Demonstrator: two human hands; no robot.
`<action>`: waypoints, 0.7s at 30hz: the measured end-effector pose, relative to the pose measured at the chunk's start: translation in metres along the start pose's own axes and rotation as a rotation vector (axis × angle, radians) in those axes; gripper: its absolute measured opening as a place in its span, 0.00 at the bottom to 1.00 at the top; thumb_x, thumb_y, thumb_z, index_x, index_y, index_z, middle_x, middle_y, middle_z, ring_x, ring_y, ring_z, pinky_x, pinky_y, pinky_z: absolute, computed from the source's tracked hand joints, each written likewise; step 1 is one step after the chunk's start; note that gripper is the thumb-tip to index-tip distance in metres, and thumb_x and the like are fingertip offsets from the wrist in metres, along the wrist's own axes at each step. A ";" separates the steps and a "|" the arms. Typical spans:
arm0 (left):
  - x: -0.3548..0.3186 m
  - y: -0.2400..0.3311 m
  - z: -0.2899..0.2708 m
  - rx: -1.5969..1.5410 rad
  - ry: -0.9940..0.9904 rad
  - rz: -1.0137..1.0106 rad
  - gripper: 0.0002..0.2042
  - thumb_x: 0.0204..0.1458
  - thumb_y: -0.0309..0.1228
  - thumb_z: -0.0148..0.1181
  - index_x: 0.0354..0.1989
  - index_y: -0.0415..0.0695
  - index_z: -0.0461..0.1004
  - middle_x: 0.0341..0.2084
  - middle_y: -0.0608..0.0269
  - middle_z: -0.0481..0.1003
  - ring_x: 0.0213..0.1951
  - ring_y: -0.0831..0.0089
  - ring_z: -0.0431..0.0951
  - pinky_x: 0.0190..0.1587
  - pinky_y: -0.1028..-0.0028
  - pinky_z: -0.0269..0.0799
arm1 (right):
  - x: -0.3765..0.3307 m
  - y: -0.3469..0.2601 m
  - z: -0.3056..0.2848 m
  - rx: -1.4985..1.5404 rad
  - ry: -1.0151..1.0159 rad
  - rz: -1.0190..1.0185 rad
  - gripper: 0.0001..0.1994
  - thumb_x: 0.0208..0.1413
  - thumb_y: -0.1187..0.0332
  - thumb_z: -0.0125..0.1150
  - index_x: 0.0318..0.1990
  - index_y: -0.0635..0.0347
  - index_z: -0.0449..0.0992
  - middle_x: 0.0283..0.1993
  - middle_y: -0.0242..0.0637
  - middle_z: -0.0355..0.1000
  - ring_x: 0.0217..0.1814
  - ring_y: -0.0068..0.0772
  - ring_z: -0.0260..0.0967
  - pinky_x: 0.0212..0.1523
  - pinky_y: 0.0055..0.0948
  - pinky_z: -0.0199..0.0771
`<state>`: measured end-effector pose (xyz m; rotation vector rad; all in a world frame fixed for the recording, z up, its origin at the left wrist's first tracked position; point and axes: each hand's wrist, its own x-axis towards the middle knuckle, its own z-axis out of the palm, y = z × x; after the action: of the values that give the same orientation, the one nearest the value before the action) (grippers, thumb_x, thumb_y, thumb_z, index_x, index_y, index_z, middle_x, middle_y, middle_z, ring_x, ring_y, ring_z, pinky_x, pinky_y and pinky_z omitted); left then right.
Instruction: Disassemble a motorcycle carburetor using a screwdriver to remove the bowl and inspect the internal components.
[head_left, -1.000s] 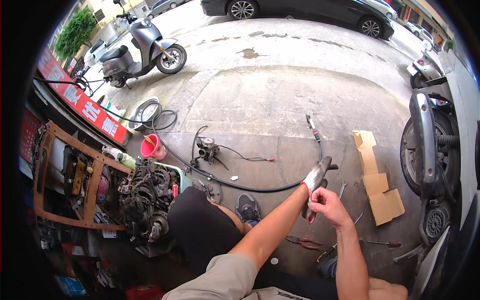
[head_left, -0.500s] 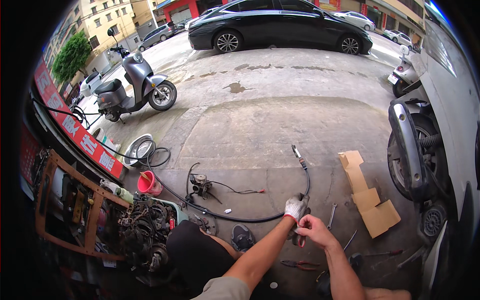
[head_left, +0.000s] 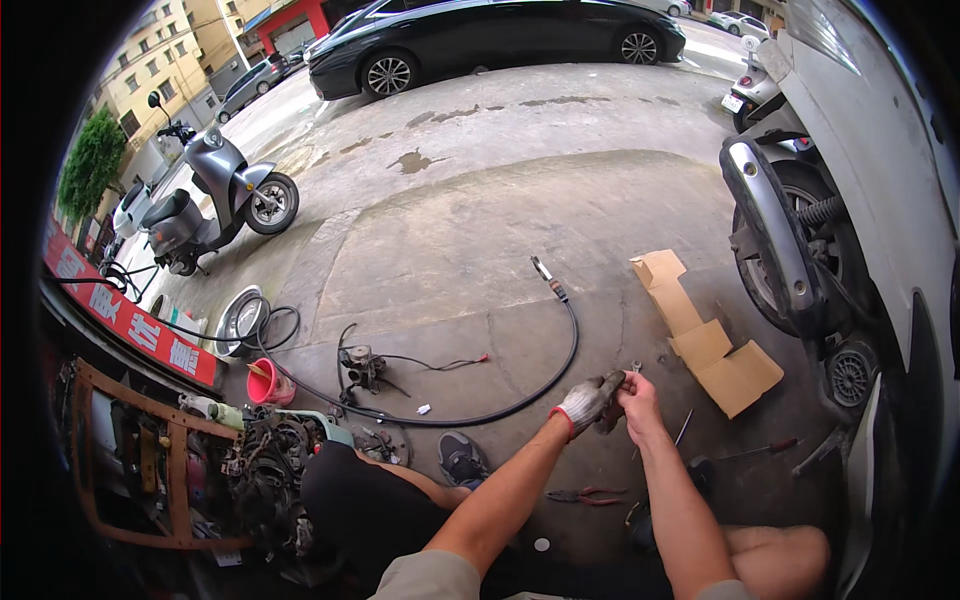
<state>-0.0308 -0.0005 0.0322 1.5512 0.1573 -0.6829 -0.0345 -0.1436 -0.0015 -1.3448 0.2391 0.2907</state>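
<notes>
My left hand (head_left: pixel 590 403) wears a whitish knitted work glove with a red cuff and dark, soiled fingers. Its fingers are closed. My bare right hand (head_left: pixel 638 404) meets its fingertips in a pinch; whatever lies between the two hands is too small and hidden to make out. Just beyond the right hand, the end of a wrench (head_left: pixel 636 366) shows on the ground. A black hose (head_left: pixel 500 414) with a metal gun-like end (head_left: pixel 541 268) curves past the left hand. Red-handled pliers (head_left: pixel 586 496) lie nearer to me, below the hands.
Flattened cardboard (head_left: pixel 702 348) lies to the right, before a motor scooter's wheel and exhaust (head_left: pixel 770 225). A carburetor-like part (head_left: pixel 362 368), a pink bucket (head_left: pixel 268 384) and a bin of greasy parts (head_left: pixel 332 428) are at left. A grey scooter (head_left: pixel 215 195) and black car (head_left: pixel 490 40) stand farther off.
My view has turned, shifting the scene left and up. My right hand has moved up beside the gloved fingertips. A red-edged thing that hung below the hands no longer shows.
</notes>
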 end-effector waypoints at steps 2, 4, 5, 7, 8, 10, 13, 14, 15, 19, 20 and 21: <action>0.002 -0.004 -0.008 0.060 -0.042 0.016 0.23 0.65 0.50 0.49 0.45 0.39 0.74 0.21 0.64 0.76 0.24 0.74 0.74 0.29 0.74 0.68 | -0.002 0.005 0.005 -0.044 -0.005 -0.037 0.16 0.51 0.86 0.52 0.47 0.64 0.72 0.40 0.35 0.74 0.36 0.25 0.73 0.38 0.25 0.76; 0.003 -0.004 -0.010 0.147 -0.041 -0.003 0.21 0.64 0.48 0.51 0.44 0.38 0.74 0.23 0.63 0.77 0.25 0.74 0.75 0.30 0.74 0.70 | 0.000 0.012 0.002 -0.093 -0.005 -0.082 0.18 0.48 0.88 0.50 0.46 0.63 0.73 0.40 0.33 0.73 0.36 0.23 0.71 0.38 0.21 0.74; 0.004 -0.003 -0.012 0.231 -0.033 -0.019 0.20 0.63 0.46 0.53 0.44 0.38 0.75 0.26 0.61 0.79 0.26 0.74 0.77 0.30 0.73 0.71 | 0.002 0.018 -0.001 -0.130 0.064 -0.112 0.18 0.47 0.89 0.49 0.46 0.64 0.73 0.39 0.33 0.73 0.37 0.22 0.70 0.39 0.21 0.73; 0.010 -0.013 -0.009 0.350 -0.015 -0.059 0.18 0.63 0.43 0.54 0.44 0.38 0.77 0.28 0.60 0.81 0.27 0.74 0.79 0.31 0.72 0.73 | 0.008 0.031 -0.011 -0.262 0.195 -0.159 0.18 0.46 0.89 0.48 0.43 0.63 0.73 0.36 0.32 0.73 0.37 0.22 0.70 0.39 0.22 0.72; 0.013 -0.017 -0.009 0.461 -0.029 -0.052 0.17 0.63 0.41 0.54 0.43 0.38 0.78 0.28 0.59 0.81 0.27 0.73 0.79 0.31 0.71 0.75 | 0.010 0.035 -0.018 -0.384 0.254 -0.205 0.16 0.47 0.89 0.48 0.42 0.63 0.73 0.36 0.33 0.73 0.37 0.23 0.70 0.39 0.22 0.72; 0.013 -0.028 -0.007 0.377 -0.073 0.001 0.17 0.63 0.40 0.53 0.44 0.38 0.78 0.28 0.58 0.81 0.27 0.71 0.80 0.31 0.69 0.76 | 0.013 0.037 -0.029 -0.550 0.333 -0.281 0.14 0.47 0.89 0.47 0.38 0.62 0.72 0.36 0.35 0.73 0.37 0.25 0.71 0.40 0.25 0.73; 0.017 -0.034 -0.006 0.469 -0.042 -0.080 0.17 0.63 0.37 0.48 0.45 0.37 0.78 0.27 0.57 0.81 0.26 0.68 0.80 0.32 0.67 0.77 | 0.007 0.025 -0.020 -0.684 0.394 -0.405 0.12 0.46 0.88 0.48 0.35 0.63 0.71 0.34 0.40 0.70 0.35 0.38 0.71 0.39 0.34 0.73; 0.012 -0.034 -0.008 0.454 -0.033 -0.087 0.18 0.63 0.38 0.46 0.44 0.37 0.79 0.26 0.55 0.81 0.26 0.67 0.81 0.32 0.66 0.76 | 0.001 0.016 -0.006 -0.701 0.400 -0.527 0.10 0.46 0.87 0.49 0.34 0.63 0.70 0.33 0.41 0.69 0.34 0.43 0.70 0.38 0.38 0.71; 0.013 -0.033 -0.010 0.455 -0.026 -0.084 0.18 0.63 0.38 0.46 0.44 0.37 0.79 0.26 0.55 0.81 0.26 0.67 0.81 0.32 0.66 0.76 | -0.003 0.006 0.005 -0.718 0.418 -0.652 0.09 0.45 0.87 0.49 0.33 0.64 0.69 0.33 0.43 0.68 0.33 0.49 0.68 0.37 0.43 0.70; 0.021 -0.038 -0.006 0.604 0.113 0.067 0.19 0.63 0.42 0.45 0.41 0.41 0.79 0.26 0.52 0.81 0.29 0.57 0.82 0.36 0.60 0.76 | -0.021 -0.017 0.032 -0.802 0.266 -0.575 0.09 0.43 0.88 0.49 0.30 0.63 0.66 0.26 0.45 0.66 0.31 0.49 0.67 0.36 0.43 0.70; 0.028 -0.047 -0.016 0.719 0.168 0.219 0.19 0.63 0.42 0.46 0.41 0.41 0.79 0.26 0.51 0.81 0.31 0.54 0.82 0.38 0.58 0.76 | -0.020 -0.012 0.030 -0.834 0.217 -0.525 0.08 0.45 0.86 0.48 0.30 0.62 0.64 0.28 0.48 0.67 0.33 0.57 0.67 0.37 0.47 0.67; 0.035 -0.055 -0.022 0.829 0.211 0.379 0.18 0.62 0.43 0.46 0.41 0.41 0.79 0.27 0.49 0.81 0.33 0.52 0.82 0.39 0.57 0.75 | -0.022 -0.008 0.028 -0.915 0.185 -0.445 0.07 0.44 0.85 0.48 0.31 0.64 0.67 0.31 0.52 0.73 0.39 0.59 0.72 0.41 0.50 0.71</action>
<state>-0.0225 0.0165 -0.0342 2.3648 -0.3010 -0.2751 -0.0518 -0.1189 0.0193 -2.2834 -0.0679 -0.1340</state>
